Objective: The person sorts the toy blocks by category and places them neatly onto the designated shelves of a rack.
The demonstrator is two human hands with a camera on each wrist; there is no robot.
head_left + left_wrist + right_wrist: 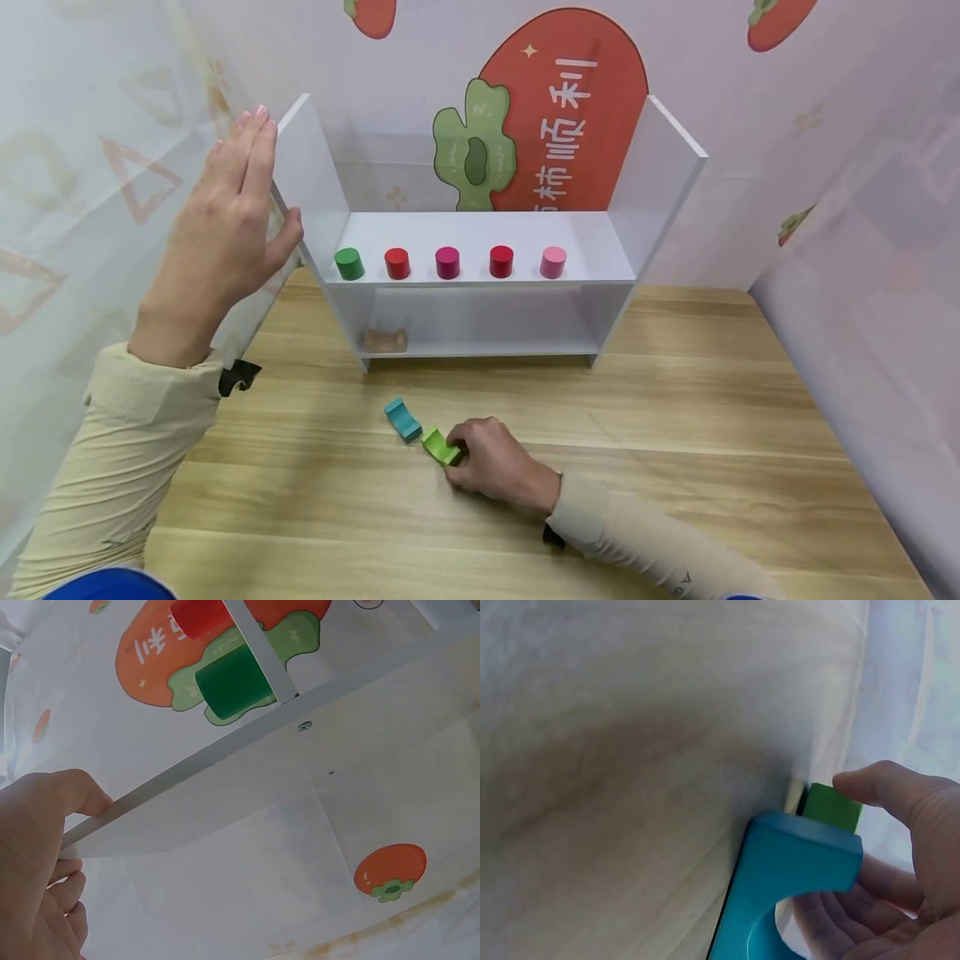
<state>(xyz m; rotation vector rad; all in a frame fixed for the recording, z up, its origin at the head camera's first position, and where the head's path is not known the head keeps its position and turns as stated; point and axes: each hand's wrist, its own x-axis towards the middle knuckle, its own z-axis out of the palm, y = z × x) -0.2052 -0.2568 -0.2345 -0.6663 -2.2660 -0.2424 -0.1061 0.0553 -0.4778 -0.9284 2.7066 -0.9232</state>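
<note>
My left hand is at the left side panel of a white two-tier shelf. In the left wrist view its thumb lies on one side of the panel's edge, the other fingers beyond it. Down on the table, my right hand pinches one end of a lime-green block with a curved hollow. A teal block of similar shape lies just left of it; in the right wrist view this teal block partly covers the green one.
Along the upper tier stands a row of several cylinders: green, red, magenta, red and pink. A wooden notched block sits at the left of the lower tier. Patterned cloth walls surround the wooden table.
</note>
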